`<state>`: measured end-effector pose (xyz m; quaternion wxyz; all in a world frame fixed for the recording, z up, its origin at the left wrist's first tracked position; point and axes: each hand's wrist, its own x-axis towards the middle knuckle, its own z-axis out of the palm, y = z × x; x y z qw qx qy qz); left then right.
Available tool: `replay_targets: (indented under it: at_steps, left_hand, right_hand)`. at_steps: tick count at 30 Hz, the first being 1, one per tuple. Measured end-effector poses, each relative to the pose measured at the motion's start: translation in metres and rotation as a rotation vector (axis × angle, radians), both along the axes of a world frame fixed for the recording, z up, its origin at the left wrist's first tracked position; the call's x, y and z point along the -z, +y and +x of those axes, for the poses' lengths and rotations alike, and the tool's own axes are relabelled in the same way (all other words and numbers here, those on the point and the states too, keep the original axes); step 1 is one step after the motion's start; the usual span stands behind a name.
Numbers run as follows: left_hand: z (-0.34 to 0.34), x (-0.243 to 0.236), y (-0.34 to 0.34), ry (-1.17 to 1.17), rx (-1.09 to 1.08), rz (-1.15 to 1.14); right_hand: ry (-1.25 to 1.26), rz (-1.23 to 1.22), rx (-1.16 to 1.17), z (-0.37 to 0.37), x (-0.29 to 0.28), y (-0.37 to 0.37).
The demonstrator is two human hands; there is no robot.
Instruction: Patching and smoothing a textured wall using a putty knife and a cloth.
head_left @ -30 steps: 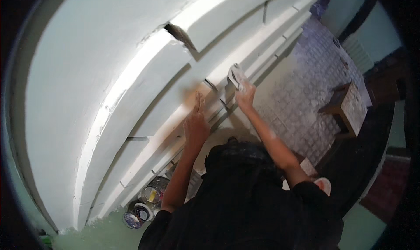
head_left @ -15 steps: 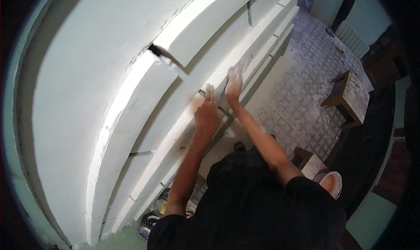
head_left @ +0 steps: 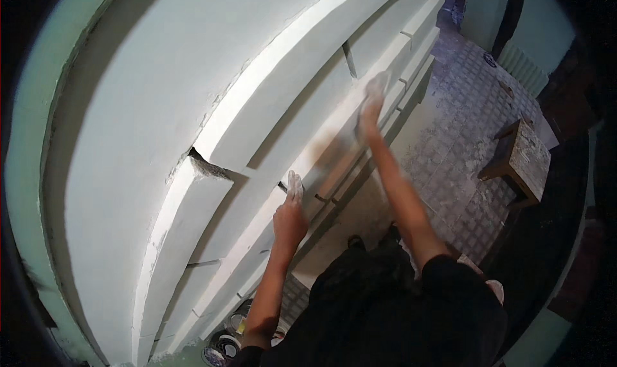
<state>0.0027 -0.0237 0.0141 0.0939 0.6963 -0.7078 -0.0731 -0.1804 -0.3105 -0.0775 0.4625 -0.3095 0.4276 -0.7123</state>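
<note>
My left hand (head_left: 290,213) has its fingers stretched out, with white dust on them, against a white moulded band (head_left: 250,238) beside a narrow dark slot. Higher up and to the right along that band, my right hand (head_left: 371,113) grips a pale, flat hand tool (head_left: 376,84) against it, blurred by motion. The wall (head_left: 116,129) carries several raised bands with narrow grooves. Above and left of my left hand, the upper band (head_left: 263,97) is broken by a dark, rough-edged gap (head_left: 207,163).
A dusty wooden stool (head_left: 517,161) stands on the tiled floor at right. Tins (head_left: 225,348) sit by the wall's foot at lower left, and a pale bucket (head_left: 495,291) is partly hidden behind my right arm. A radiator (head_left: 524,68) is at the far upper right.
Since half a second ago my right hand has moved up and right along the band with the tool, away from my left hand. The view has shifted, and my left hand appears lower.
</note>
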Motion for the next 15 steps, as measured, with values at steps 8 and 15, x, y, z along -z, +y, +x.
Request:
replay_targets:
  at_steps: [8,15]
  left_hand:
    - [0.006,0.0,0.01,-0.064,-0.072,0.027]
    - [-0.008,0.003,0.002,-0.014,-0.007,-0.001]
  right_hand:
    - [0.082,-0.241,0.304,0.076,0.011,0.058]
    - [0.285,-0.042,0.079,-0.07,0.016,-0.057]
